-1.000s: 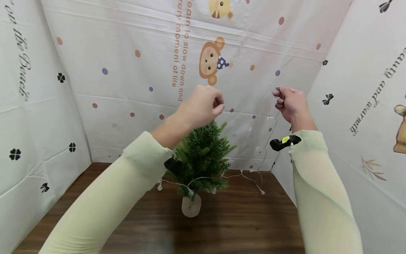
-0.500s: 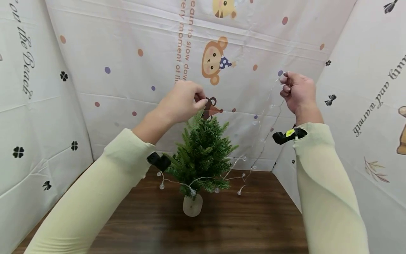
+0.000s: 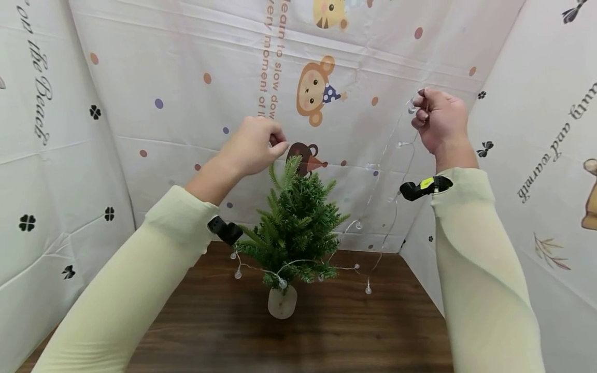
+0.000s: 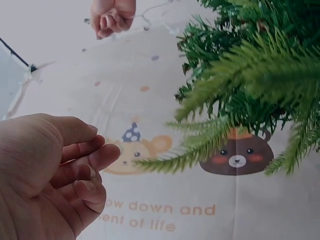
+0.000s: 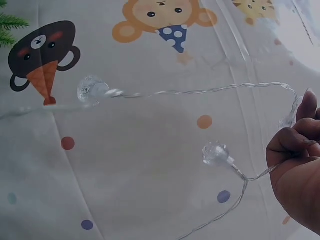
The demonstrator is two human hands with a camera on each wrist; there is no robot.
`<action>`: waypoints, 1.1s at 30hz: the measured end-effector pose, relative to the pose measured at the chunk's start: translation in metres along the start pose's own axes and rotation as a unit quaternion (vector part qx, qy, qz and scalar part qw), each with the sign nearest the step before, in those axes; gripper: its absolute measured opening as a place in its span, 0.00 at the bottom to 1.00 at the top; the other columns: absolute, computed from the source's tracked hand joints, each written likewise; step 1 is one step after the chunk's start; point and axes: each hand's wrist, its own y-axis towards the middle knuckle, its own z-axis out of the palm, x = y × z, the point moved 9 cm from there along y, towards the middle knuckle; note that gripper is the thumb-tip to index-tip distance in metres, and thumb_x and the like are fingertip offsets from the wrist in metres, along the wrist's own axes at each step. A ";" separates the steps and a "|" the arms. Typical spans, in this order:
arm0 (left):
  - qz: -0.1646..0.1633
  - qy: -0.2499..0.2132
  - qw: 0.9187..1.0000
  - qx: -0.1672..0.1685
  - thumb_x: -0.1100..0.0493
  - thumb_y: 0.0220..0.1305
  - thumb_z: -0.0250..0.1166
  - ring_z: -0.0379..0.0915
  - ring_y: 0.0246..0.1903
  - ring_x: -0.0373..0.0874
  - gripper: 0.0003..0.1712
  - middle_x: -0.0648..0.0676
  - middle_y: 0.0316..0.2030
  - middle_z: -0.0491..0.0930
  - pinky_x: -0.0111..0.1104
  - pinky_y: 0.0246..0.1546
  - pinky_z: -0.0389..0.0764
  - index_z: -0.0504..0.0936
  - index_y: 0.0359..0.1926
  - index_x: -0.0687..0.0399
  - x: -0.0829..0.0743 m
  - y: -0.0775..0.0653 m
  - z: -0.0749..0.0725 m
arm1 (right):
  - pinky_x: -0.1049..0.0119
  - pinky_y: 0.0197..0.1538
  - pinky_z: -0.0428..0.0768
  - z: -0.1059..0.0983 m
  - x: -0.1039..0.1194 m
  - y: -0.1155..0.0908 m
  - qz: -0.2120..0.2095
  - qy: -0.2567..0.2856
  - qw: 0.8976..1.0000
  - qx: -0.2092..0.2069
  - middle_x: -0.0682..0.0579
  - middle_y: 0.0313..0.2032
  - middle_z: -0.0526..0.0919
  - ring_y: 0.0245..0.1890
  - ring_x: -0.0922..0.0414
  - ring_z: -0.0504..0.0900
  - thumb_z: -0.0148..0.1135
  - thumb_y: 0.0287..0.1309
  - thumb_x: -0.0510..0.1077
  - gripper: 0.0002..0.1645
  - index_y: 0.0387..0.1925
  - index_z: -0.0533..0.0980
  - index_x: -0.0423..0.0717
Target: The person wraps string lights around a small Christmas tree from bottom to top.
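Right of tree [image 3: 303, 223], right hand [image 3: 440, 122] pinches string lights [image 5: 215, 153]; left of it, left hand [image 3: 254, 146] loosely curled; pale base [image 3: 282, 303]: head view only.

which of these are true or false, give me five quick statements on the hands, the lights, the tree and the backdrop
1. The right hand holds the string lights. True.
2. The left hand also holds the string lights. False: nothing shows in its fingers.
3. The tree stands on a brown table. True.
4. The string lights lie wholly on the table. False: part runs across the tree's lower branches and part hangs from the right hand.
5. The printed monkey wears a plain red hat. False: its hat is blue with white dots.
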 end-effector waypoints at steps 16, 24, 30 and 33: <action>-0.067 -0.024 0.997 0.024 0.57 0.74 0.58 0.81 0.13 0.45 0.14 0.58 0.38 0.88 0.36 0.31 0.86 0.89 0.44 0.59 0.063 0.007 0.008 | 0.69 0.23 0.65 -0.001 -0.040 0.022 0.035 -0.148 0.988 -0.029 0.51 0.27 0.87 0.19 0.60 0.64 0.56 0.75 0.43 0.11 0.38 0.81 0.41; -0.120 -0.034 0.990 0.070 0.56 0.76 0.56 0.82 0.18 0.45 0.16 0.59 0.43 0.87 0.37 0.31 0.86 0.87 0.49 0.59 0.096 0.013 0.029 | 0.69 0.27 0.68 0.029 -0.068 0.027 0.063 -0.257 0.964 0.019 0.55 0.33 0.89 0.23 0.60 0.67 0.52 0.77 0.45 0.17 0.56 0.75 0.38; -0.124 -0.052 0.987 0.092 0.55 0.76 0.58 0.81 0.20 0.47 0.15 0.59 0.46 0.86 0.42 0.29 0.86 0.86 0.50 0.58 0.109 0.023 0.047 | 0.70 0.28 0.68 0.057 -0.089 0.031 0.059 -0.347 0.935 0.045 0.59 0.35 0.88 0.21 0.62 0.66 0.52 0.78 0.46 0.22 0.63 0.76 0.38; -0.130 -0.061 0.985 0.098 0.54 0.76 0.58 0.81 0.27 0.50 0.16 0.58 0.47 0.85 0.46 0.29 0.86 0.86 0.52 0.58 0.115 0.027 0.053 | 0.71 0.26 0.65 0.077 -0.099 0.031 0.054 -0.386 0.918 0.078 0.60 0.35 0.88 0.19 0.63 0.63 0.51 0.78 0.46 0.23 0.64 0.76 0.37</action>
